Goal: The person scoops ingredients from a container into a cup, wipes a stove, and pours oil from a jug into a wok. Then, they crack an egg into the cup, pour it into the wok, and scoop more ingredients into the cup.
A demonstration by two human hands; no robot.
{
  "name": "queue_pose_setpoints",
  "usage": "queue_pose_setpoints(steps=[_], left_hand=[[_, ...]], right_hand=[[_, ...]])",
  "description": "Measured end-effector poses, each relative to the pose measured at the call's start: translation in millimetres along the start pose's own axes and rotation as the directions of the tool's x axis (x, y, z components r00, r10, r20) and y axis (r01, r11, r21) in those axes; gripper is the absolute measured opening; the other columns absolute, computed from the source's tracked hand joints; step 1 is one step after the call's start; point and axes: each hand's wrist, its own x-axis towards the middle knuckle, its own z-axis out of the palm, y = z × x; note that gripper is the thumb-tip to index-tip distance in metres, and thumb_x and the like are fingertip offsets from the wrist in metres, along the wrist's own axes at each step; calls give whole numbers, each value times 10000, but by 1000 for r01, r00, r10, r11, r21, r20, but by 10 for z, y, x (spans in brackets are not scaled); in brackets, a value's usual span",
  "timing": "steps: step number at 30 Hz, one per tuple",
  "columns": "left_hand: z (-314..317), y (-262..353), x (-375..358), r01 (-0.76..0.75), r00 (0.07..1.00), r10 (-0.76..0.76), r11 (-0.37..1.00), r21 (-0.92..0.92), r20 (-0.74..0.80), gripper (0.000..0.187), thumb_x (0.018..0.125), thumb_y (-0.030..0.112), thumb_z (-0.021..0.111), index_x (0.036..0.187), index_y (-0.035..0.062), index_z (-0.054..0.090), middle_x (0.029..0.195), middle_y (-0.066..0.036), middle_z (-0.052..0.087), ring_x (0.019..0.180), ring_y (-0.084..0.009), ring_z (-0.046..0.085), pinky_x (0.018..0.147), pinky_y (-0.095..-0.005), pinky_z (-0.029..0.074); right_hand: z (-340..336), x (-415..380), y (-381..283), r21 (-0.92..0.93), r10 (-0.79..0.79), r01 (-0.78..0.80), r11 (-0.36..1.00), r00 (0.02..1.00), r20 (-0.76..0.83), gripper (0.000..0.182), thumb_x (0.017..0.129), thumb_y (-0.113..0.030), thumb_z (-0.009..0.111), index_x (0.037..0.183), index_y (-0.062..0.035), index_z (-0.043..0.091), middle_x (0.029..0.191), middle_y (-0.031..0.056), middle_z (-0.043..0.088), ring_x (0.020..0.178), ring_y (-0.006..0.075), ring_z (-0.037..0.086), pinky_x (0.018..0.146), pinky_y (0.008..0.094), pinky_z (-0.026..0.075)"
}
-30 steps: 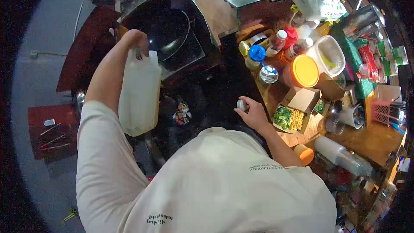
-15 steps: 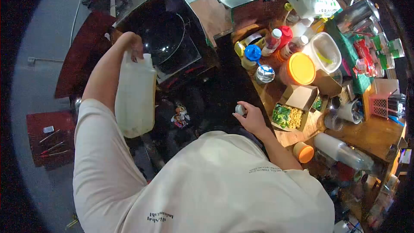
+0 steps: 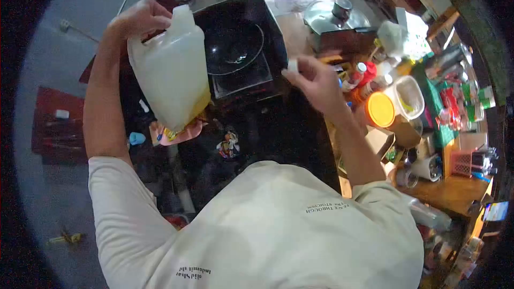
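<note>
My left hand (image 3: 142,17) is closed around the handle of a large translucent jerrycan (image 3: 171,69), raised and tilted left of the black wok (image 3: 235,45). Yellowish liquid shows low in the jerrycan, and its neck points up without a cap. The wok rests on a dark stove (image 3: 243,77); a small shiny patch shows inside it. Between thumb and fingers, my right hand (image 3: 318,83) pinches a small white cap (image 3: 293,66), to the right of the stove. Motion blurs this hand slightly.
On the right, a wooden table (image 3: 444,192) carries an orange-lidded tub (image 3: 379,109), a white plastic container (image 3: 409,96), sauce bottles (image 3: 354,75) and cardboard food boxes (image 3: 379,142). A metal lid (image 3: 324,13) lies beyond the stove. Below the jerrycan is a pink item (image 3: 182,135).
My left hand has lifted the jerrycan and tilted it. My right hand, with the cap, has moved forward from near my body to beside the stove. The camera view has shifted.
</note>
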Motion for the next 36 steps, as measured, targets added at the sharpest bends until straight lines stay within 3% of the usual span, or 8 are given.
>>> queue_pose_setpoints(steps=[3,5,10,11,16,24,25,36], left_hand=[[-213,12,-683,-17,991,5,996,-92,-134,351,861,189,760,1157,2,741,837,-46,723,685,-106,636,625,-297,548],[-243,7,-1141,6,978,-35,990,-142,-203,374,868,181,756,1198,8,727,870,-48,731,705,-106,640,640,-298,552],[-83,-120,-2173,-3,915,10,1000,18,-403,393,872,126,740,1239,-8,695,995,-47,734,851,-103,643,773,-277,542],[-1,-210,-2355,-28,898,12,999,-29,-441,401,867,124,751,1232,-32,690,1054,-88,739,928,-138,672,839,-290,546],[611,-307,-3278,175,865,-218,975,-135,-453,461,810,65,769,1248,-37,669,1066,-124,740,966,-145,672,866,-309,539],[2143,-911,-4203,440,712,-612,771,-461,-344,783,689,76,841,1405,125,527,828,-132,656,712,-212,617,680,-362,513],[2206,-934,-4265,502,715,-643,744,-441,-272,789,710,93,833,1422,134,496,870,-212,722,842,-349,730,760,-440,549],[3829,-2312,-5092,472,670,-710,634,-613,-218,933,765,183,794,1569,163,322,1055,-305,689,1038,-476,656,915,-510,517]], right_hand=[[51,814,-1019,-175,-235,239,955,971,43,302,908,-296,770,1030,-21,739,873,23,732,762,104,651,727,268,543],[417,1314,-1479,-293,-710,675,677,704,-19,343,884,-437,715,881,-94,731,736,110,709,677,286,709,645,384,558],[1383,1366,-2656,-65,-498,588,806,734,462,369,879,-368,794,934,-6,745,824,183,733,723,273,719,646,406,572],[2025,1564,-2401,-388,-801,894,225,396,450,285,837,-405,718,870,-125,758,764,135,720,737,339,721,675,419,585],[2780,999,-2572,-251,-543,871,422,465,699,314,863,-382,675,978,-100,752,901,146,738,854,355,712,775,438,576],[4223,92,-1706,350,-600,877,329,-92,795,348,844,-90,653,1173,18,623,930,178,719,894,369,714,781,459,560],[4375,-5,-1605,401,-629,875,271,-154,762,391,843,-96,659,1214,22,619,973,182,716,910,369,711,783,459,559],[6218,-726,-753,543,-376,631,555,-392,840,527,790,-17,616,1317,-24,597,1411,163,562,1232,356,594,997,434,536]])
